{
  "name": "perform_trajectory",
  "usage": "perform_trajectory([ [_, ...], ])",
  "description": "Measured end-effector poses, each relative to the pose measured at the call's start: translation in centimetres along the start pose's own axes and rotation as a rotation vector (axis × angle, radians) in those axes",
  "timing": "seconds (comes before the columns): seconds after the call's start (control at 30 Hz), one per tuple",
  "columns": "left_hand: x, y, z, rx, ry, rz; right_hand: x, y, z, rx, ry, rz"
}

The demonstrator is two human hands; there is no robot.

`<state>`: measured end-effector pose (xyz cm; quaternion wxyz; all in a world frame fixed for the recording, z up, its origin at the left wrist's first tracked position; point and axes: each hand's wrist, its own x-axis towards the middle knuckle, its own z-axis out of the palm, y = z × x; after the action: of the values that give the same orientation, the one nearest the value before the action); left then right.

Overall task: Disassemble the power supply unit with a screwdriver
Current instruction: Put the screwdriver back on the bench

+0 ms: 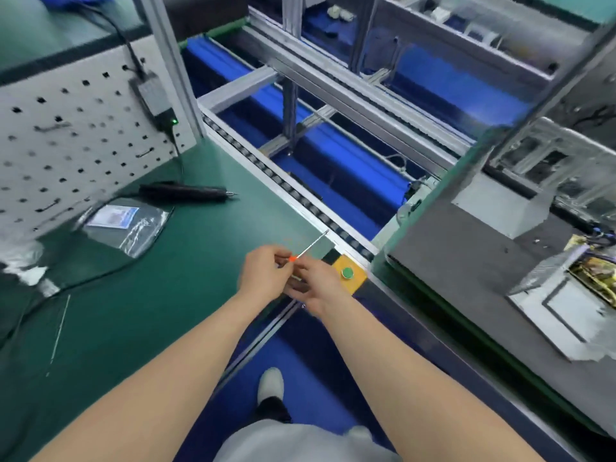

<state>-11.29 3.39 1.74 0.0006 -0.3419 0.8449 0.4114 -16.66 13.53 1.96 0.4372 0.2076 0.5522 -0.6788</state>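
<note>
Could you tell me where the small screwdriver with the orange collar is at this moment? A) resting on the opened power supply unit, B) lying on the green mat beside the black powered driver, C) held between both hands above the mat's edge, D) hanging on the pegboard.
C: the left hand and the right hand both pinch the screwdriver, its shaft pointing up and away over the edge of the green mat.
</note>
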Motion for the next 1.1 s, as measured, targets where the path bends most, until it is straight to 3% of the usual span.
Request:
perform_trajectory([
  [0.37,3.7,-6.0,-1.0,0.116,-0.067,-0.032,5.5,3.3,5.2,-0.037,0.138,0.097],
  [0.7,4.2,-6.3,-0.7,0.199,-0.021,-0.01,6.4,4.0,4.5,-0.22,0.244,0.014],
  [0.87,3.4,-4.5,0.5,0.258,0.091,0.17,5.4,3.0,1.9,-0.405,0.325,-0.169],
  [1.0,3.0,-0.6,3.1,0.056,-0.103,0.26,3.7,1.3,-3.3,-0.443,0.554,-0.315],
  [1.1,2.9,2.6,5.9,-0.007,-0.248,0.209,2.8,0.5,-7.4,-0.412,0.749,-0.281],
])
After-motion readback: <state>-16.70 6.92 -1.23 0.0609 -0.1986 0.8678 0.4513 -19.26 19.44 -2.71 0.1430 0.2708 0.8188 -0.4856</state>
